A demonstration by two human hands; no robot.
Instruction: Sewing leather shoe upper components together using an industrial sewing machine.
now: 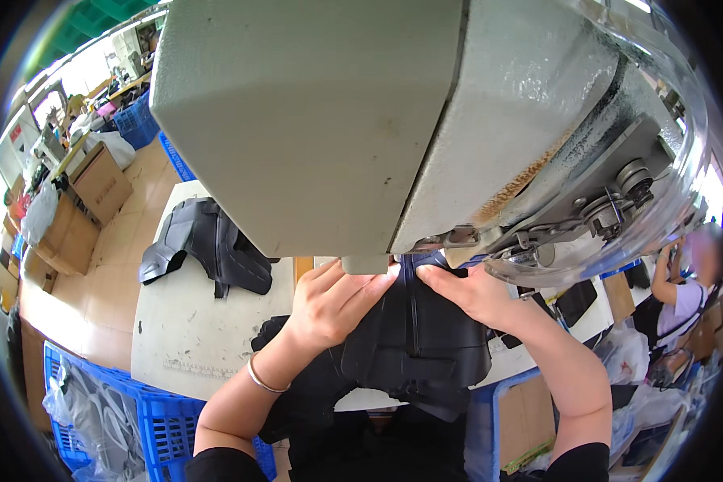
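While the left hand (329, 305) and right hand (480, 296) hold black, seamed sheeting (377, 345) across the white worktop (217, 333)'s front edge, curved black panels (207, 241) lie near its left edge.

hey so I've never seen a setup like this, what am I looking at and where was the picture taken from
There's no robot: a wide fisheye camera on a person's head looks down at their bare hands, so straight edges bend. The large pale grey machine overhead looks like a sewing machine. Just below it, the left hand and right hand touch a black piece; some fingertips are hidden, so how firmly it's held isn't clear. On the white tabletop, toward the left, lies a second black piece. A blue crate stands at lower left.
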